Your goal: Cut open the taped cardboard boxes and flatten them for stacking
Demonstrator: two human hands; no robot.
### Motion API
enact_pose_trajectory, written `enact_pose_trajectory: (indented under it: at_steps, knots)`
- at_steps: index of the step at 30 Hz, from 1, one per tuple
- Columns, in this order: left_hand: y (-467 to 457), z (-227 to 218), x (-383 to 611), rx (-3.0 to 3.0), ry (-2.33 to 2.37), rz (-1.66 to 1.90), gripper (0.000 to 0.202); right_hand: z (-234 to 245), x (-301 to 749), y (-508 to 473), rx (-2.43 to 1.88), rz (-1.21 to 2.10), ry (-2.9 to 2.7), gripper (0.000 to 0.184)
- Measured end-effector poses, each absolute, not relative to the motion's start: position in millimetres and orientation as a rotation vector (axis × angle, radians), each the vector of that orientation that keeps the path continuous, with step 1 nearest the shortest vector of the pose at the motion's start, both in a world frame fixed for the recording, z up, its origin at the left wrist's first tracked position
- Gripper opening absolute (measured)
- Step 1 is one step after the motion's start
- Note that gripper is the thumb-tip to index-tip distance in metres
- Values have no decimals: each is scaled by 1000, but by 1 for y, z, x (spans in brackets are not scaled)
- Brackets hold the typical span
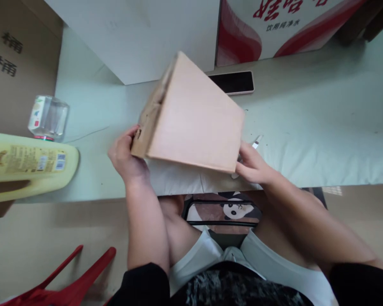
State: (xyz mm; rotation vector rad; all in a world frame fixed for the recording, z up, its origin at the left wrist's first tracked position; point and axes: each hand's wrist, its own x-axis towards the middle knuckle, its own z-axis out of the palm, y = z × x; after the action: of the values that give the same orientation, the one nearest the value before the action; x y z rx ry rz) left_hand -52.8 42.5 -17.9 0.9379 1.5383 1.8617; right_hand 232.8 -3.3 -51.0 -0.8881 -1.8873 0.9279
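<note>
Box (194, 123): matt tan cardboard, smooth face, rough raw edges. Desk (322, 127): pale matt surface. Phone (234, 82): glossy black screen. Bottle (25, 165): glossy yellow plastic, paper label. Jar (48, 118): clear, glass-like. Chair (67, 280): glossy red plastic.

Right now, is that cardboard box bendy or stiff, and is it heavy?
Probably stiff: the cardboard box shows flat faces and straight edges while tilted. Likely light, since the left hand and right hand tilt it by its edges alone. Its matte card seems unlikely to slip.

A phone (234, 82), 1 yellow bottle (28, 165) and perhaps a clear jar (49, 119) sit on the pale table (322, 127).
</note>
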Motion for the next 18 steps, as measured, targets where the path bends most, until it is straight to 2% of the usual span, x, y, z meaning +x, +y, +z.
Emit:
enact_pose_trajectory:
  at_steps: [2,5,9,18]
  knots:
    - [39,-27,-49,877,1515,1683,21,-53,233,-3,-846,915,-1895,57]
    - [34,-38,-43,809,1487,1386,36,-53,238,-3,-886,886,-1899,66]
    - [32,-43,-40,921,1384,1163,58,-49,243,-3,-1009,890,-1913,71]
    - [33,-55,-39,934,1374,1112,60,-47,242,-2,-944,830,-1852,54]
